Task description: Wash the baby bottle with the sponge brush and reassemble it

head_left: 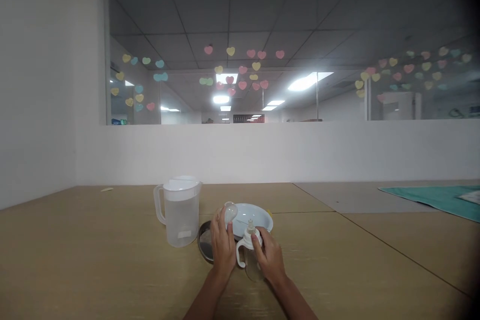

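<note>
A clear dome-shaped bottle cap (231, 211) is held up in my left hand (222, 242), its fingers closed around the side. My right hand (270, 255) grips a baby bottle (252, 241) near its white collar. This bottle stands upright, with a clear nipple on top and a white curved handle on its left side; my fingers hide its right side. Just behind both hands sits a white bowl (258, 212). To the left, a round metal dish (205, 242) is partly covered by my left hand.
A translucent plastic pitcher (182, 215) with a handle stands left of the metal dish. A teal cloth (431, 196) lies at the far right of the wooden table (112, 260). Behind the table is a white wall (262, 152) with a window above.
</note>
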`<action>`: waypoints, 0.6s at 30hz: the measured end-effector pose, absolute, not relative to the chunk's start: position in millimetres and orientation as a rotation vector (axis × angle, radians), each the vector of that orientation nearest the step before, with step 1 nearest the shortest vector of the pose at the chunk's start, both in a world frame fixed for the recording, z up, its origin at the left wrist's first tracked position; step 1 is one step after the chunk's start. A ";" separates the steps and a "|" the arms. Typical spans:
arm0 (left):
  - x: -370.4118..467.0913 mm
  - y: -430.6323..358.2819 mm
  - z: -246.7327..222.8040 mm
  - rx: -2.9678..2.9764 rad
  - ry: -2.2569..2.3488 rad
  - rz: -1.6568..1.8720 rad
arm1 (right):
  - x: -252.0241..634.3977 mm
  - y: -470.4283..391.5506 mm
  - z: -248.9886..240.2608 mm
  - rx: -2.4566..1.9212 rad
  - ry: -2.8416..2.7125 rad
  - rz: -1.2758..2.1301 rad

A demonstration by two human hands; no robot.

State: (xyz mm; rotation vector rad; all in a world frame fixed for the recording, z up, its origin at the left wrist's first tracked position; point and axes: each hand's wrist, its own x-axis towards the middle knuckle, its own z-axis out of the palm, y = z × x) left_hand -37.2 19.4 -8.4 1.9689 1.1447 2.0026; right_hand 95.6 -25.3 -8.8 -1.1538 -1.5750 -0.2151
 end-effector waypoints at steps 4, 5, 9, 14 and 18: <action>-39.6 23.7 -8.4 2.046 1.148 1.827 | 96.1 -24.9 -8.5 -1.164 -1.556 -0.216; -40.0 24.6 -9.2 2.048 1.127 1.791 | 96.4 -24.5 -8.7 -1.165 -1.552 -0.212; -40.7 27.5 -12.3 2.024 1.032 1.708 | 98.0 -22.3 -10.5 -1.173 -1.542 -0.185; -40.2 30.2 -14.9 1.999 0.966 1.697 | 98.6 -21.0 -11.4 -1.177 -1.532 -0.178; -39.5 32.2 -15.3 2.024 0.928 1.686 | 98.2 -22.2 -10.2 -1.185 -1.531 -0.170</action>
